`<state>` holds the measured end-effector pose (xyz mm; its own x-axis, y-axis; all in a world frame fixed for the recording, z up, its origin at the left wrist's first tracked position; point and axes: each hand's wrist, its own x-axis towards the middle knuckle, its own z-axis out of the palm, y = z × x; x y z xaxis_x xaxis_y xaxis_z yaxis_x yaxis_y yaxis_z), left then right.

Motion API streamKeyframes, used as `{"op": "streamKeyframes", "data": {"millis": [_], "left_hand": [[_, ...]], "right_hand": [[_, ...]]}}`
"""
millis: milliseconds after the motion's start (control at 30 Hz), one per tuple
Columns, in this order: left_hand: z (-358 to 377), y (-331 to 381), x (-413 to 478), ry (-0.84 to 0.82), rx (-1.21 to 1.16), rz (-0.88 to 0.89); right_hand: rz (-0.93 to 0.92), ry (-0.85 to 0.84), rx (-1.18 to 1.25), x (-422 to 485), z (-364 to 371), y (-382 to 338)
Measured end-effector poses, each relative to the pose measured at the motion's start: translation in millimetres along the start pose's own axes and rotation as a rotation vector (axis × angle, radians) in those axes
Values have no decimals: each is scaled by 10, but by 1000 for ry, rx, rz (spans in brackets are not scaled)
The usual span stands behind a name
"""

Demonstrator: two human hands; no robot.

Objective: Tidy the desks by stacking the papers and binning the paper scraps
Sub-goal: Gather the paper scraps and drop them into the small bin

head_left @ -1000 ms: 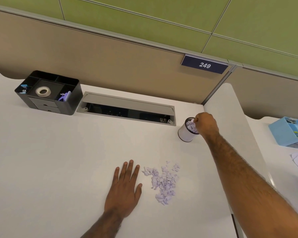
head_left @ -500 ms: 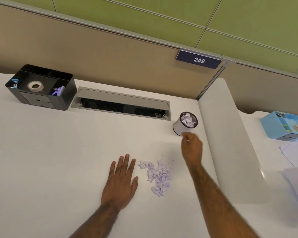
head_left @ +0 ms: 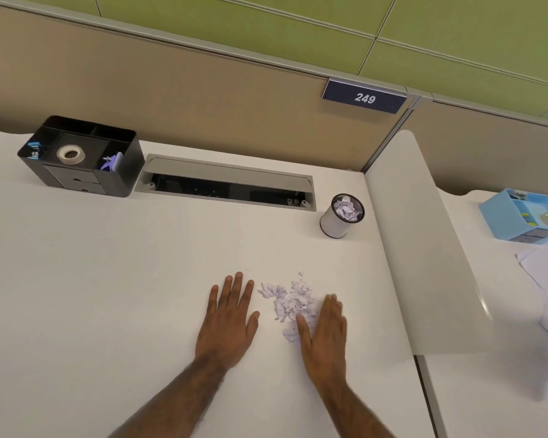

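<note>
Paper scraps, pale lilac and torn small, lie in a loose heap on the white desk, between my two hands. My left hand lies flat, palm down, just left of the heap, fingers straight and a little spread, holding nothing. My right hand is at the heap's right edge, fingers straight and together, its thumb side touching the nearest scraps. It is slightly blurred, but nothing is gripped in it.

Farther back and to the right stands the small round bin, white-walled with a dark rim, upright, with crumpled scraps of the same colour already inside. It is well apart from the heap, close to the white divider that closes off the desk's right side.

Just left of the bin is the grey cable tray set into the desk, its lid up. Left of that sits a black organiser with a tape roll in its middle compartment. On the partition above hangs a dark plate reading 249.

Beyond the divider, on the next desk, are a blue organiser and loose white papers just in front of it.
</note>
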<state>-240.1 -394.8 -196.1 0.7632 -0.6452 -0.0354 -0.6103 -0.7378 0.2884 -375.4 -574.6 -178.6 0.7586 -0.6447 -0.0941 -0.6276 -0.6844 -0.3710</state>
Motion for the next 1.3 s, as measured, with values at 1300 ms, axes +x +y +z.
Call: {"op": "streamKeyframes", "data": {"millis": [1300], "left_hand": [[-76,-164,-77,12,39,-124]], "right_hand": [[-377,-227,-169,735,-378,-313]]}}
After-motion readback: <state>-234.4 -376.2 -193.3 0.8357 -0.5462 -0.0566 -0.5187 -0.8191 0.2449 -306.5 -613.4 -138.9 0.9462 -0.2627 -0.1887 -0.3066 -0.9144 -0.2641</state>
